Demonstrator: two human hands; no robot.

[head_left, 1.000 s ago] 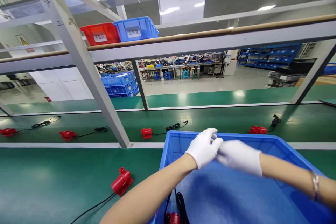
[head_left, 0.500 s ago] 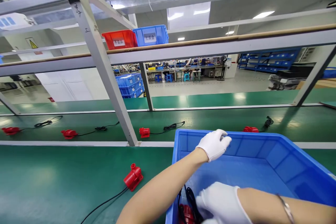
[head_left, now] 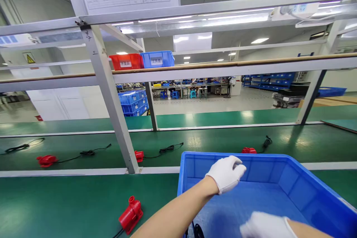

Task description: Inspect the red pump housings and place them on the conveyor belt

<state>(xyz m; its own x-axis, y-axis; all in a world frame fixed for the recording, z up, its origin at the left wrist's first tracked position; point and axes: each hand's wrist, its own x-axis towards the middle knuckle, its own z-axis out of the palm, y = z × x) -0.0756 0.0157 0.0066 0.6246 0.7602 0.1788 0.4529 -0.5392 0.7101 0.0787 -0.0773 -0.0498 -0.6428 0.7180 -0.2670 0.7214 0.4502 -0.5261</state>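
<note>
Blue plastic bin [head_left: 264, 195]: stands on the near green worktop [head_left: 69, 208], right of centre, its blue floor and far wall in plain view.
Left hand [head_left: 226, 174]: white-gloved, over the bin near its far wall; fingers curved, thumb set apart from them in a loose, unclosed pose. Contact with the bin cannot be told.
Right hand [head_left: 264, 225]: also white-gloved, low over the bin's near part, blurred by motion and cut by the lower edge; its grip cannot be told.
Black cord [head_left: 198, 231]: looped in the bin's near left corner, partly cut off by the frame.
Nearest red pump [head_left: 131, 215]: on the near worktop, left of the bin and the left forearm, tilted, round outlet pointing up, dark lead running down out of view.
Row of red pumps: beyond the white rail [head_left: 69, 172], one at left [head_left: 47, 161], one partly behind the grey post [head_left: 111, 104], one just past the bin's far rim [head_left: 249, 150]; black leads trail to their right.
Upper shelf: red box [head_left: 126, 61] and blue box [head_left: 158, 59] side by side, each with a white label.
Background: stacked blue crates [head_left: 134, 103], blue stools [head_left: 193, 93], blue racking [head_left: 267, 80].
</note>
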